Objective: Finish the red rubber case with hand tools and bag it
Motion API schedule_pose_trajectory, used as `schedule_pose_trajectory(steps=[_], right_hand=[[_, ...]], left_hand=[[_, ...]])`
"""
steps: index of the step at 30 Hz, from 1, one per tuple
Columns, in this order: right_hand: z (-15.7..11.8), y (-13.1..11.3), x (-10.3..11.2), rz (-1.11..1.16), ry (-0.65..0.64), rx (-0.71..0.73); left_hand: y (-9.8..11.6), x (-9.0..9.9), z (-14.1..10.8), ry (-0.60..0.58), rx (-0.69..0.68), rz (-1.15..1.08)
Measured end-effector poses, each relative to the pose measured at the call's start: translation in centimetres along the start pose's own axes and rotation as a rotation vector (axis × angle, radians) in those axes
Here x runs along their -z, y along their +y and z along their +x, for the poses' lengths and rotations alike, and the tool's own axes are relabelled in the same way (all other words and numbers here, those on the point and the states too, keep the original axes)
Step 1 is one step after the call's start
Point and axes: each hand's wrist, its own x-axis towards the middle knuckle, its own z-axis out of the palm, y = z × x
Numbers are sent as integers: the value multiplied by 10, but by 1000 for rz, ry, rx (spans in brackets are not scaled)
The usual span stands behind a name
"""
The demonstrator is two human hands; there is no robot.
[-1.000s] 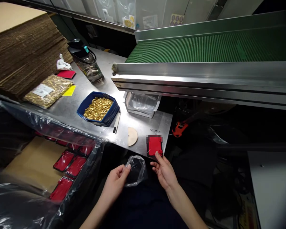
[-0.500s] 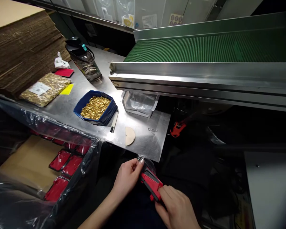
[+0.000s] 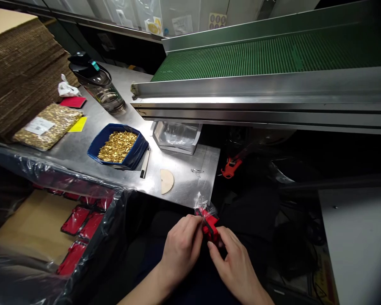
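Below the table (image 3: 190, 192) edge, both hands are gripping a red item (image 3: 210, 223) in a clear bag (image 3: 203, 202); left hand (image 3: 181, 248) fingers are pinching it; right hand (image 3: 233, 264) fingers are clasping its lower end.

left hand (image 3: 181, 248): fingers curled, pinching | right hand (image 3: 235, 267): pinching, fingertips meeting left

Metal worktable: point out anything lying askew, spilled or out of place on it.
Little stands out. A tan half-disc juts over the metal worktable's front edge, and a crumpled white scrap lies loose beside the water bottle. The gold pieces stay inside the blue tray.
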Motion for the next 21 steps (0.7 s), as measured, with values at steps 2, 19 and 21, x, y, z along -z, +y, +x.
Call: schedule_pose_trajectory(steps=[2,19,21], right_hand=[[2,-1,1,6,-15,35],[69,-23,13,-429,141,37],[64,-17,10,-398,148,-19]], left_hand=[[4,2,1,26,40,-112],[-16,16,32,131,544,-528],[-17,17,31,133,574,-548]])
